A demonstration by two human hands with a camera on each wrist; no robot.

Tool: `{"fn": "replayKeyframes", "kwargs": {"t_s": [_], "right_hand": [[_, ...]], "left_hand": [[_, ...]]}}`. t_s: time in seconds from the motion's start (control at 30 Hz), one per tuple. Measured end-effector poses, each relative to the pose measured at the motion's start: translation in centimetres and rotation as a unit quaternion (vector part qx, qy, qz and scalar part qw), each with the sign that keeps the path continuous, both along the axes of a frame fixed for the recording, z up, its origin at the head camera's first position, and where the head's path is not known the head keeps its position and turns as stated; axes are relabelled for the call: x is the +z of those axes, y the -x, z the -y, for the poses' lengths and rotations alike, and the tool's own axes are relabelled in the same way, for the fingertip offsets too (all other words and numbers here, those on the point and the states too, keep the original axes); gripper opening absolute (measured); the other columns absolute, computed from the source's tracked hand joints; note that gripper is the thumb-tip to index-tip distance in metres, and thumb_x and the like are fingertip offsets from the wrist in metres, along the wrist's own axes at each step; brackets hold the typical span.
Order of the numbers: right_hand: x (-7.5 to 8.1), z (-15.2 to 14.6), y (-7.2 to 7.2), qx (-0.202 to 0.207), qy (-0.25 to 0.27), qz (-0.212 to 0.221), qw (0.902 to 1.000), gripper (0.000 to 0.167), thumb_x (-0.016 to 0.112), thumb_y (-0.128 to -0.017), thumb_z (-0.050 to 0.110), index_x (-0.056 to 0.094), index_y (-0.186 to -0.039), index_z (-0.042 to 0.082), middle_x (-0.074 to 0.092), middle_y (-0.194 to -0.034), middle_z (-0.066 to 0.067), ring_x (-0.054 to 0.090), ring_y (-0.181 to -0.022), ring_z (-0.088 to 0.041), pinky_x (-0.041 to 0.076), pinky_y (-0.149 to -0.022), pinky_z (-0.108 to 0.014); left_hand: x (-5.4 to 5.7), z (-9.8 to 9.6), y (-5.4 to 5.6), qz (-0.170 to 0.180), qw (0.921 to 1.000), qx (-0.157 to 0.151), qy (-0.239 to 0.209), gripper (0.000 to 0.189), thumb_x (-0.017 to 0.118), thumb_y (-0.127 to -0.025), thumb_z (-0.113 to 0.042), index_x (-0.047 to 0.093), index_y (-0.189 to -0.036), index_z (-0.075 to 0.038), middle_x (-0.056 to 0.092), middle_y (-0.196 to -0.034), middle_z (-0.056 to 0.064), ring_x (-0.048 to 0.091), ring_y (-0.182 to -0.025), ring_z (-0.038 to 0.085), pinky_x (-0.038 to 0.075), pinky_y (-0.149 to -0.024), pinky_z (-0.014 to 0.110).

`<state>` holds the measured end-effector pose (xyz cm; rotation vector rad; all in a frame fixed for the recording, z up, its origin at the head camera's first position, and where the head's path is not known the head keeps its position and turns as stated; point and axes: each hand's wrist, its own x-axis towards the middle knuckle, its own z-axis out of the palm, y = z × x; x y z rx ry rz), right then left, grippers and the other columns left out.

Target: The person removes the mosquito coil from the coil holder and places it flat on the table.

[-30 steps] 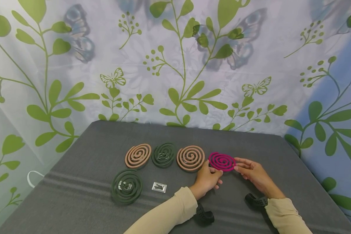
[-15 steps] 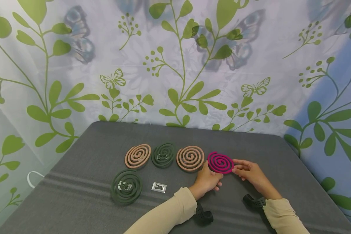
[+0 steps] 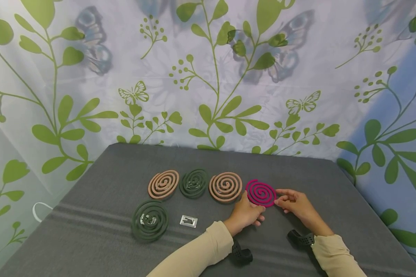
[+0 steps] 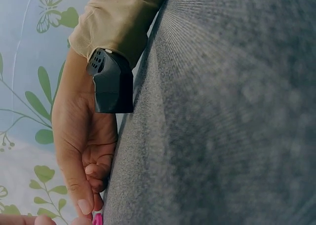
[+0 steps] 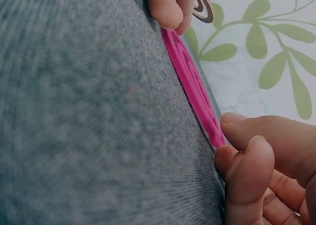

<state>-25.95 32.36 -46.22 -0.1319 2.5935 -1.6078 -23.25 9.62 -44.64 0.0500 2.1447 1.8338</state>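
Note:
A bright pink mosquito coil (image 3: 261, 193) lies low over the grey table at the right end of a row of coils. My left hand (image 3: 245, 212) holds its near left edge between thumb and fingers. At the right edge, my right hand (image 3: 297, 204) pinches the rim with thumb and fingertips. Seen edge-on in the right wrist view, the pink coil (image 5: 193, 87) spans both hands' fingertips, close along the cloth. The left wrist view shows mostly the right hand (image 4: 81, 141), with only a sliver of pink coil (image 4: 98, 219) at the bottom.
Left of the pink coil stand a tan coil (image 3: 226, 187), a dark green coil (image 3: 194, 184) and another tan coil (image 3: 163, 184). Nearer lies a larger-looking green coil (image 3: 150, 221) with metal showing through. A small silver metal stand (image 3: 188, 221) lies beside it. A patterned curtain (image 3: 180, 77) hangs behind.
The pink coil has shifted slightly left and nearer, turning a little, and now lies closer to the tan coil. The right hand moved left with it; the left hand stays almost in place.

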Motion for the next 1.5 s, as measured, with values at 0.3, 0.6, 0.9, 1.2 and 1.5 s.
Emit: {"fn": "replayKeyframes", "kwargs": {"t_s": [0.3, 0.6, 0.9, 1.2, 1.5], "right_hand": [[0.1, 0.2, 0.0, 0.000, 0.021, -0.002, 0.9998, 0.051, 0.072, -0.102, 0.003, 0.054, -0.143, -0.021, 0.075, -0.097, -0.006, 0.064, -0.075, -0.007, 0.058, -0.066, -0.025], [0.3, -0.2, -0.2, 0.009, 0.073, 0.019, 0.9971, 0.053, 0.070, -0.105, 0.006, 0.052, -0.149, -0.017, 0.073, -0.102, 0.001, 0.067, -0.086, -0.009, 0.059, -0.074, -0.026], [0.7, -0.4, 0.1, 0.013, 0.137, 0.051, 0.9892, 0.043, 0.067, -0.107, 0.005, 0.060, -0.148, -0.006, 0.073, -0.105, 0.005, 0.071, -0.092, -0.011, 0.062, -0.080, -0.027], [1.4, -0.4, 0.0, 0.081, 0.231, 0.013, 0.9696, 0.035, 0.061, -0.109, -0.003, 0.073, -0.131, 0.021, 0.072, -0.116, -0.001, 0.072, -0.100, -0.012, 0.062, -0.090, -0.029], [2.1, 1.1, -0.5, 0.107, 0.235, -0.060, 0.9641, 0.040, 0.060, -0.107, -0.008, 0.074, -0.132, 0.020, 0.075, -0.122, 0.002, 0.073, -0.111, -0.011, 0.060, -0.095, -0.027]], "left_hand": [[-0.1, 0.0, 0.1, -0.010, 0.9998, 0.002, -0.019, 0.090, 0.076, -0.100, -0.005, 0.020, -0.170, 0.001, 0.068, -0.082, -0.001, 0.065, -0.058, 0.007, 0.058, -0.053, 0.024], [0.2, 0.1, 0.0, -0.013, 0.9989, -0.023, -0.037, 0.086, 0.076, -0.100, -0.005, 0.025, -0.170, -0.003, 0.069, -0.088, -0.002, 0.067, -0.064, 0.009, 0.061, -0.057, 0.026], [1.4, 0.8, 0.4, -0.088, 0.9931, -0.077, -0.001, 0.067, 0.078, -0.098, -0.008, 0.049, -0.158, -0.003, 0.070, -0.110, 0.003, 0.070, -0.071, 0.014, 0.062, -0.068, 0.028], [3.9, 2.4, 1.5, -0.148, 0.9788, -0.136, 0.037, 0.047, 0.075, -0.102, -0.014, 0.064, -0.146, -0.002, 0.070, -0.129, 0.013, 0.071, -0.107, 0.013, 0.058, -0.086, 0.023], [6.5, 4.7, 2.0, -0.200, 0.9507, -0.227, 0.070, 0.044, 0.069, -0.108, -0.017, 0.061, -0.150, -0.005, 0.069, -0.139, 0.013, 0.066, -0.122, 0.013, 0.051, -0.102, 0.024]]}}
